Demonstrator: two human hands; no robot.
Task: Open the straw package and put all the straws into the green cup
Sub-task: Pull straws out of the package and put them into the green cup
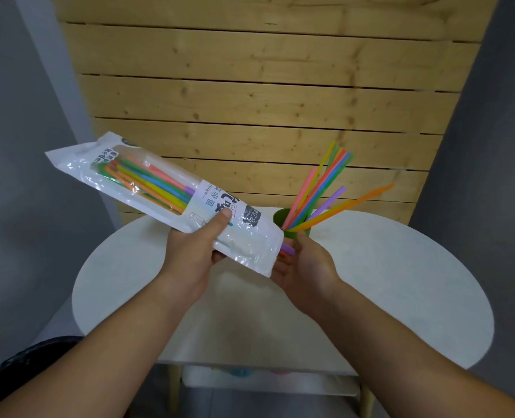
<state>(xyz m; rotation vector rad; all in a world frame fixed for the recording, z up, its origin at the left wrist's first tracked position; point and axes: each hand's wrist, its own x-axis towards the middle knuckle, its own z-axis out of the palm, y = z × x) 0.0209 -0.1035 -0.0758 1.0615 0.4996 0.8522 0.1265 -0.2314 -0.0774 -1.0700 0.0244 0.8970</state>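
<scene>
Left hand point(189, 254) grips the tilted straw package point(159, 191); right hand point(307, 263) cups its open end, grasp unclear; package corner partly hides the green cup point(290, 233) of straws point(313, 191) on a white table point(400, 282).

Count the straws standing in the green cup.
8: a fan of six stands upright in the green cup, pink through green; a purple straw and an orange straw lean right. Overlap may hide more.
</scene>
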